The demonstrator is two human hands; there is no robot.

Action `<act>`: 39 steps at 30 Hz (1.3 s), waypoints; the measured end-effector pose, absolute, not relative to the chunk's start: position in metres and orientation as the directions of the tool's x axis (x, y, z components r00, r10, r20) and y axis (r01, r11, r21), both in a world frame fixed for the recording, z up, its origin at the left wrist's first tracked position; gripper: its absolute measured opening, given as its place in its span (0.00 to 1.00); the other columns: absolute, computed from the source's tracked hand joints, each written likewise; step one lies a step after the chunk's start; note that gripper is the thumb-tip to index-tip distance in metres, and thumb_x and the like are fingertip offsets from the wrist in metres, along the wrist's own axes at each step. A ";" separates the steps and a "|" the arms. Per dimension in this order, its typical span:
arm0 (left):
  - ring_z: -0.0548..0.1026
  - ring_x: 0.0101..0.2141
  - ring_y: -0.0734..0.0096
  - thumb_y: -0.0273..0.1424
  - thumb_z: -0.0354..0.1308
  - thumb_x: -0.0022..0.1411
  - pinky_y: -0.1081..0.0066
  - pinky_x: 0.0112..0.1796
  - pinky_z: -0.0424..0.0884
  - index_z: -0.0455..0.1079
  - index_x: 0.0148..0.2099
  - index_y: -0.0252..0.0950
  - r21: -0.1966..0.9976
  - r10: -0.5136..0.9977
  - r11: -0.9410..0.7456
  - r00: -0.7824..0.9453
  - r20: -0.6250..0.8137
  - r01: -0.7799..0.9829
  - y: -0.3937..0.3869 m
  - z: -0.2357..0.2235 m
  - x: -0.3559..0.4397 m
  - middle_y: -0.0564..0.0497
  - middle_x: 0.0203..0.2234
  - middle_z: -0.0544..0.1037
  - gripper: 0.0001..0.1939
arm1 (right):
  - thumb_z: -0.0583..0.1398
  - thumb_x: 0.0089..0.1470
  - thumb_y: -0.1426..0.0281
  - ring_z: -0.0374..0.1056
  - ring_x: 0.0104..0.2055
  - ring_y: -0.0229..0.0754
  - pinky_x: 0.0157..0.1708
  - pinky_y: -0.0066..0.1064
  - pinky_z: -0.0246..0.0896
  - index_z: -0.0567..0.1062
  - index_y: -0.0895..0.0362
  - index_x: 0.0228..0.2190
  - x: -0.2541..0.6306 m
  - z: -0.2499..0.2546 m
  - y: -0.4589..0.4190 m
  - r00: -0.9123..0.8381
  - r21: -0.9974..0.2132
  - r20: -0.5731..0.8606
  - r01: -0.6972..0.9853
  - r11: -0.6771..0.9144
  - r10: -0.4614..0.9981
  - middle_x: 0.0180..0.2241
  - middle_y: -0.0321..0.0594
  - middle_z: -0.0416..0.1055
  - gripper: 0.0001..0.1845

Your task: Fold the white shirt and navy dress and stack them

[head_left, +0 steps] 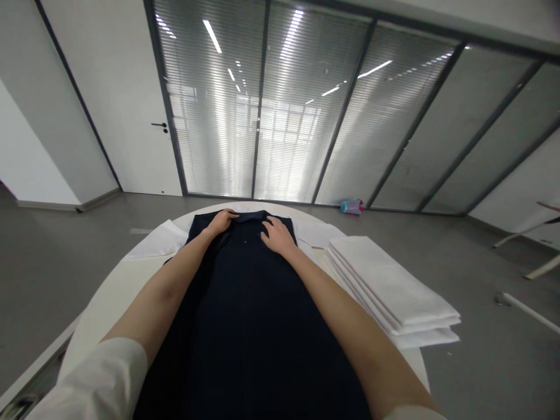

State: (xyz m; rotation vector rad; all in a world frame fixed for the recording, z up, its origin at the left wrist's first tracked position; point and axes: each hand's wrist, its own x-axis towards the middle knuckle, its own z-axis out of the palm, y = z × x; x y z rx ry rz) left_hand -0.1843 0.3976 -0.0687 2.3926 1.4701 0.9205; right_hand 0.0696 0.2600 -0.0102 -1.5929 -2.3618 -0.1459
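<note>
A dark navy shirt [262, 326] lies spread lengthwise on a round cream table, its collar at the far end. My left hand [221, 222] is at the left end of the collar, its fingers closed on the collar's edge. At the collar's right end, my right hand [279, 235] rests on the fabric with its fingers apart and slightly bent. White fabric [158, 240] shows from under the navy shirt on the left, and more on the right.
A stack of folded white cloths [389, 283] lies on the table [111, 291] at the right, overhanging its edge. A blue and pink package [352, 206] is on the floor by the glass partition [289, 116]. Pale furniture legs [511, 233] stand at the far right.
</note>
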 end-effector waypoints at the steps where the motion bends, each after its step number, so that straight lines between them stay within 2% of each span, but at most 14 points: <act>1: 0.72 0.55 0.59 0.21 0.49 0.56 0.63 0.61 0.63 0.80 0.49 0.38 0.437 0.856 -0.493 0.329 0.398 0.752 0.397 -0.066 -0.185 0.46 0.52 0.76 0.24 | 0.52 0.65 0.64 0.48 0.69 0.48 0.66 0.37 0.44 0.65 0.61 0.63 0.061 -0.006 0.274 -0.376 -0.078 0.263 0.910 0.408 0.888 0.68 0.50 0.53 0.28; 6: 0.72 0.54 0.59 0.30 0.57 0.59 0.64 0.59 0.65 0.79 0.51 0.42 0.331 0.871 -0.474 0.378 0.314 0.816 0.387 -0.058 -0.185 0.49 0.54 0.76 0.18 | 0.46 0.68 0.56 0.41 0.71 0.54 0.66 0.46 0.41 0.57 0.61 0.67 0.025 -0.014 0.329 -0.347 -0.139 0.091 0.924 0.357 0.933 0.71 0.53 0.43 0.33; 8: 0.70 0.55 0.52 0.37 0.61 0.59 0.58 0.59 0.63 0.79 0.51 0.42 0.284 0.887 -0.435 0.353 0.296 0.854 0.380 -0.059 -0.182 0.47 0.55 0.75 0.18 | 0.42 0.69 0.52 0.41 0.71 0.56 0.66 0.53 0.38 0.57 0.61 0.67 0.019 -0.027 0.338 -0.298 -0.170 -0.013 0.941 0.291 0.955 0.70 0.55 0.44 0.36; 11: 0.62 0.60 0.41 0.42 0.57 0.64 0.45 0.61 0.53 0.79 0.50 0.42 0.219 0.909 -0.352 0.277 0.312 0.910 0.370 -0.062 -0.175 0.44 0.58 0.72 0.17 | 0.40 0.68 0.49 0.38 0.72 0.55 0.66 0.59 0.30 0.53 0.62 0.68 0.019 -0.047 0.340 -0.247 -0.188 -0.078 0.955 0.229 0.966 0.71 0.55 0.42 0.39; 15: 0.59 0.61 0.42 0.39 0.53 0.68 0.41 0.62 0.45 0.78 0.49 0.41 0.174 0.918 -0.298 0.232 0.323 0.939 0.365 -0.064 -0.163 0.43 0.58 0.72 0.16 | 0.41 0.68 0.49 0.35 0.73 0.53 0.67 0.58 0.29 0.50 0.62 0.69 0.022 -0.058 0.337 -0.258 -0.194 -0.040 0.950 0.246 0.965 0.71 0.53 0.40 0.39; 19: 0.59 0.62 0.41 0.34 0.52 0.68 0.40 0.61 0.46 0.77 0.51 0.34 0.171 0.917 -0.291 0.223 0.329 0.941 0.366 -0.063 -0.151 0.35 0.57 0.72 0.17 | 0.43 0.67 0.49 0.43 0.71 0.56 0.66 0.56 0.34 0.56 0.65 0.67 0.022 -0.053 0.335 -0.282 -0.166 -0.010 0.947 0.276 0.959 0.69 0.57 0.47 0.40; 21: 0.58 0.63 0.44 0.30 0.50 0.68 0.46 0.62 0.48 0.74 0.55 0.32 0.176 0.909 -0.325 0.256 0.330 0.929 0.366 -0.063 -0.148 0.34 0.59 0.69 0.19 | 0.44 0.66 0.49 0.45 0.70 0.56 0.67 0.53 0.34 0.62 0.67 0.63 0.021 -0.050 0.336 -0.296 -0.133 0.055 0.944 0.300 0.954 0.67 0.60 0.51 0.40; 23: 0.60 0.64 0.52 0.27 0.48 0.68 0.54 0.63 0.51 0.70 0.61 0.34 0.182 0.897 -0.382 0.316 0.308 0.906 0.368 -0.064 -0.149 0.38 0.62 0.67 0.22 | 0.44 0.66 0.49 0.42 0.71 0.55 0.68 0.48 0.29 0.67 0.69 0.60 0.021 -0.048 0.339 -0.322 -0.094 0.137 0.937 0.336 0.937 0.68 0.61 0.49 0.40; 25: 0.62 0.63 0.57 0.26 0.48 0.68 0.58 0.63 0.54 0.67 0.64 0.38 0.196 0.892 -0.422 0.368 0.263 0.885 0.371 -0.066 -0.152 0.42 0.63 0.66 0.24 | 0.43 0.67 0.48 0.38 0.72 0.53 0.68 0.46 0.26 0.64 0.70 0.62 0.023 -0.049 0.346 -0.322 -0.102 0.150 0.935 0.339 0.935 0.70 0.60 0.44 0.41; 29: 0.63 0.63 0.53 0.35 0.51 0.69 0.56 0.60 0.60 0.69 0.62 0.39 0.242 0.911 -0.406 0.367 0.190 0.882 0.382 -0.068 -0.162 0.43 0.64 0.66 0.22 | 0.41 0.65 0.44 0.40 0.72 0.54 0.68 0.52 0.30 0.52 0.66 0.68 0.029 -0.053 0.359 -0.238 -0.213 -0.008 0.949 0.231 0.971 0.71 0.56 0.41 0.45; 32: 0.69 0.59 0.54 0.37 0.50 0.70 0.61 0.58 0.64 0.76 0.54 0.38 0.280 0.927 -0.365 0.321 0.192 0.888 0.389 -0.066 -0.165 0.43 0.60 0.71 0.18 | 0.42 0.64 0.44 0.40 0.71 0.56 0.67 0.56 0.31 0.54 0.64 0.67 0.029 -0.054 0.362 -0.234 -0.207 -0.040 0.953 0.221 0.972 0.71 0.56 0.40 0.45; 34: 0.71 0.58 0.54 0.35 0.50 0.70 0.62 0.59 0.64 0.77 0.52 0.38 0.299 0.937 -0.328 0.268 0.223 0.896 0.392 -0.065 -0.167 0.42 0.58 0.73 0.17 | 0.42 0.66 0.46 0.42 0.71 0.58 0.66 0.56 0.32 0.60 0.66 0.65 0.026 -0.052 0.362 -0.224 -0.187 -0.017 0.958 0.217 0.974 0.70 0.57 0.45 0.43; 36: 0.67 0.60 0.52 0.32 0.52 0.68 0.58 0.60 0.62 0.73 0.58 0.37 0.312 0.945 -0.281 0.205 0.256 0.908 0.393 -0.065 -0.170 0.41 0.60 0.70 0.18 | 0.40 0.68 0.50 0.42 0.71 0.58 0.66 0.54 0.33 0.63 0.67 0.63 0.022 -0.049 0.361 -0.216 -0.168 0.071 0.960 0.225 0.974 0.69 0.57 0.48 0.39; 39: 0.62 0.63 0.48 0.33 0.55 0.67 0.52 0.60 0.62 0.66 0.63 0.38 0.321 0.956 -0.232 0.155 0.249 0.918 0.393 -0.068 -0.177 0.38 0.65 0.63 0.23 | 0.41 0.69 0.53 0.38 0.71 0.56 0.67 0.51 0.34 0.58 0.62 0.66 0.016 -0.048 0.362 -0.258 -0.160 0.142 0.947 0.279 0.956 0.71 0.51 0.44 0.35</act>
